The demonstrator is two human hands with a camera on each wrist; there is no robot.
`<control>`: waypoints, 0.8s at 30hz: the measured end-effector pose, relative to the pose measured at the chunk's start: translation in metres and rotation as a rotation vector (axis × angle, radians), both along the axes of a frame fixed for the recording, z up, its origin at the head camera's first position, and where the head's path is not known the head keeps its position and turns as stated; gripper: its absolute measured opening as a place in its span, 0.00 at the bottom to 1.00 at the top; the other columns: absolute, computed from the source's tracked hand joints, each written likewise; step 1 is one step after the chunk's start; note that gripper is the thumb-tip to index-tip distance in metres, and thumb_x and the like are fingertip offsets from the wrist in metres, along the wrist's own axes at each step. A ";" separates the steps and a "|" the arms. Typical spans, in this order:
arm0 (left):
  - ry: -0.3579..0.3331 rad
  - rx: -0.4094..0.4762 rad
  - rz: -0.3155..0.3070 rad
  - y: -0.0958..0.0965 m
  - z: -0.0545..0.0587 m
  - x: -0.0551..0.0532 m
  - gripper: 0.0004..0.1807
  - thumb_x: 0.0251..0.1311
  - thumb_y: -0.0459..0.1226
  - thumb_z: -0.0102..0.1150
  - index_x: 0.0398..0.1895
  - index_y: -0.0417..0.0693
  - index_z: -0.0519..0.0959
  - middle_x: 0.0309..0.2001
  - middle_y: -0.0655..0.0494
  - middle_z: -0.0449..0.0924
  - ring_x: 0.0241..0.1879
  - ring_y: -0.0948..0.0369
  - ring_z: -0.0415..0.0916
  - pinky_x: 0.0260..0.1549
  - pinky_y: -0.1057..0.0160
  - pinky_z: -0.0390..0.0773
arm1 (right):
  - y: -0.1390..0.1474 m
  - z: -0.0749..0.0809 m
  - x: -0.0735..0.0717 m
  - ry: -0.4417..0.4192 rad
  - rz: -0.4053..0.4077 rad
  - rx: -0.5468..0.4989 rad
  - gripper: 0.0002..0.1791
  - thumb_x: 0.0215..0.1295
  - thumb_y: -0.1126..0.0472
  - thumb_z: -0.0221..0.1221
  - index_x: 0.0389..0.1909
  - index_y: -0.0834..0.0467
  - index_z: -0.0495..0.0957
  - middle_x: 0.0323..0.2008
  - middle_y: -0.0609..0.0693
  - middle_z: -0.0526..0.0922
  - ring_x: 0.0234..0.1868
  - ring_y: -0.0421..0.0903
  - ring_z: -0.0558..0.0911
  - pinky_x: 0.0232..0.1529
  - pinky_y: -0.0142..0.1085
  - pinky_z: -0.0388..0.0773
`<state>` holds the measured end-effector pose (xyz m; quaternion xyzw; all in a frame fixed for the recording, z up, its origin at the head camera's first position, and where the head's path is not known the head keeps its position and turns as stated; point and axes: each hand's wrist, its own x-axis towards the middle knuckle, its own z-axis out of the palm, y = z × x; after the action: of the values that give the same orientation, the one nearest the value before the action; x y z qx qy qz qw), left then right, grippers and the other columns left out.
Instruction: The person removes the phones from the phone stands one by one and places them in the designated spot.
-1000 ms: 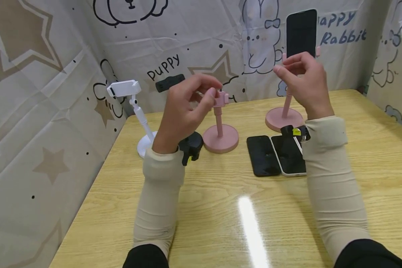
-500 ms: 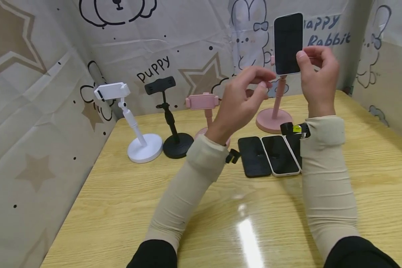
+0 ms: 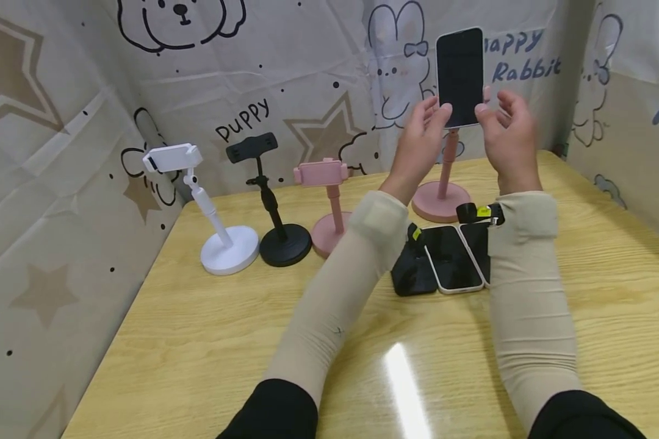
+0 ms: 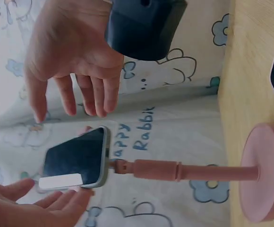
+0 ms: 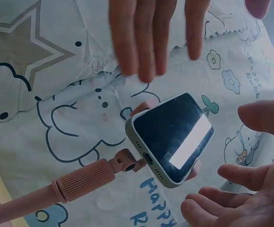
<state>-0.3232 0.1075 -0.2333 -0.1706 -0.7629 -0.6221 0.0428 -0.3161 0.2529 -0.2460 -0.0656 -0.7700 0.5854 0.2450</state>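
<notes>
A smartphone (image 3: 459, 79) with a dark screen sits tilted in the clamp of a pink phone stand (image 3: 446, 174). My left hand (image 3: 417, 143) is at the phone's left edge, its fingers extended; in the right wrist view, this left hand's fingers (image 5: 144, 38) stand apart from the phone. On the other side is my right hand (image 3: 511, 140), with its thumb near the phone's lower right edge. The left wrist view has the right hand (image 4: 75, 52) spread and apart from the phone. Light reflects off the screen in both wrist views.
To the left stand a white phone stand (image 3: 229, 250), a black phone stand (image 3: 285, 244) and a shorter pink phone stand (image 3: 323, 175). Several phones lie side by side below my hands, including a white-edged phone (image 3: 453, 259). A printed cloth (image 3: 307, 67) hangs behind the table (image 3: 198, 366).
My left hand has moved right, from near the shorter pink stand to the phone's left edge. My right hand has shifted from the phone's lower front to its right side.
</notes>
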 end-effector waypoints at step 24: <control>-0.290 0.284 -0.074 0.025 -0.005 -0.039 0.26 0.70 0.59 0.37 0.66 0.66 0.66 0.63 0.70 0.69 0.63 0.63 0.68 0.60 0.58 0.69 | 0.006 -0.011 -0.009 -0.032 0.041 -0.022 0.35 0.69 0.42 0.51 0.74 0.44 0.54 0.71 0.48 0.59 0.70 0.47 0.62 0.69 0.41 0.59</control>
<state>-0.3625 0.1321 -0.2382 -0.0994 -0.6589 -0.7426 -0.0668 -0.3253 0.2588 -0.2573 -0.0620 -0.7687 0.5974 0.2197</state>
